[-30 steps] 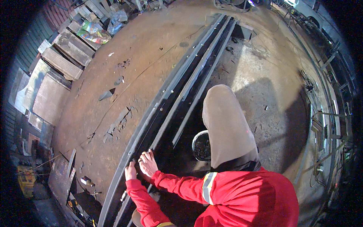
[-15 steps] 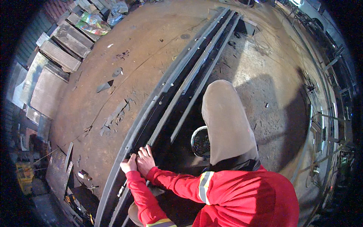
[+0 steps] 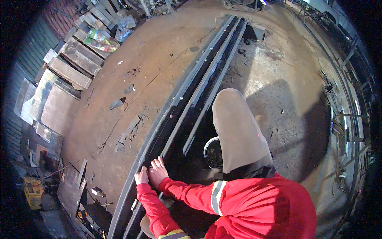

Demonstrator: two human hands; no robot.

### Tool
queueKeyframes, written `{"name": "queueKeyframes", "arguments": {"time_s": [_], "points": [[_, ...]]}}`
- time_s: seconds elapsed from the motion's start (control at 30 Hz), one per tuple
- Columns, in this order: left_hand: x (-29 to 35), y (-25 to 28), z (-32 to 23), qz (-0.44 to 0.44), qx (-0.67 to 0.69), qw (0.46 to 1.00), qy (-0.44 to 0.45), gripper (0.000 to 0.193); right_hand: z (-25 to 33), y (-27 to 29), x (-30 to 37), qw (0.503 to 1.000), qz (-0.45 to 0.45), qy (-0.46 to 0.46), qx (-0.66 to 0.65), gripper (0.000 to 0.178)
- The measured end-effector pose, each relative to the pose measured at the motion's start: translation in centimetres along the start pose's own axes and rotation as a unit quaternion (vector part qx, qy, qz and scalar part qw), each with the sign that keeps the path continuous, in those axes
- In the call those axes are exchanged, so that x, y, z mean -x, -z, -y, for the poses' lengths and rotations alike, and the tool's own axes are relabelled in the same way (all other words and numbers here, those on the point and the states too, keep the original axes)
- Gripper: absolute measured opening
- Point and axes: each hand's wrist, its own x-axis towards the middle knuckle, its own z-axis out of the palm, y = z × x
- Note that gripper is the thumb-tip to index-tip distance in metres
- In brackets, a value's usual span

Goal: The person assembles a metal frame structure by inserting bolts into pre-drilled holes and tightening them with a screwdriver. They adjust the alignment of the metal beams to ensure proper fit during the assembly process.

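Beam (image 3: pixel 156 129) lies under L fingers (image 3: pixel 143 170) & R fingers (image 3: pixel 153 164), both curled nr its edge, can't tell if clamped.

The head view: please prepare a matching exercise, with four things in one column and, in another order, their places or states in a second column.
Things
1. Bare left hand
2. Round, white-rimmed container
3. Multicoloured plastic bag
4. Long, straight grey metal bars

Places or states
A. Partly hidden by the beige trouser leg
B. Upper left of the picture
C. Running diagonally up the picture
D. Next to the bare right hand

Right pairs: 1-D, 2-A, 3-B, 4-C
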Motion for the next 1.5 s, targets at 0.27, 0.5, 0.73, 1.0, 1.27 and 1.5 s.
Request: {"name": "queueKeyframes", "arguments": {"time_s": [0.27, 0.5, 0.73, 1.0, 1.27, 1.5], "points": [[1.0, -0.9, -1.6, -0.003, 0.107, 0.994, 0.019, 0.024, -2.3, -2.1, -0.5, 0.994, -0.096, 0.031, -0.053, 0.023], [1.4, -0.1, 1.4, -0.025, 0.233, 0.971, -0.05, 0.032, -0.5, -3.1, 1.1, 0.991, -0.064, 0.109, 0.052, 0.03], [3.6, 0.1, -7.3, -0.104, -0.275, 0.95, 0.107, 0.054, -0.5, -2.7, 0.1, 0.998, -0.059, 0.013, -0.033, 0.031], [2.5, 0.7, -2.0, 0.018, -0.023, 0.995, 0.092, 0.045, -0.3, -1.3, 0.1, 0.998, -0.038, 0.012, -0.056, 0.025], [2.7, 0.8, -2.4, -0.011, 0.087, 0.991, 0.104, 0.039, -0.6, -1.0, -0.2, 0.994, -0.089, 0.013, -0.065, 0.023], [2.9, 0.2, -3.1, -0.058, 0.062, 0.991, 0.103, 0.044, -0.4, -1.2, 0.1, 0.996, -0.06, 0.025, -0.055, 0.026]]}}
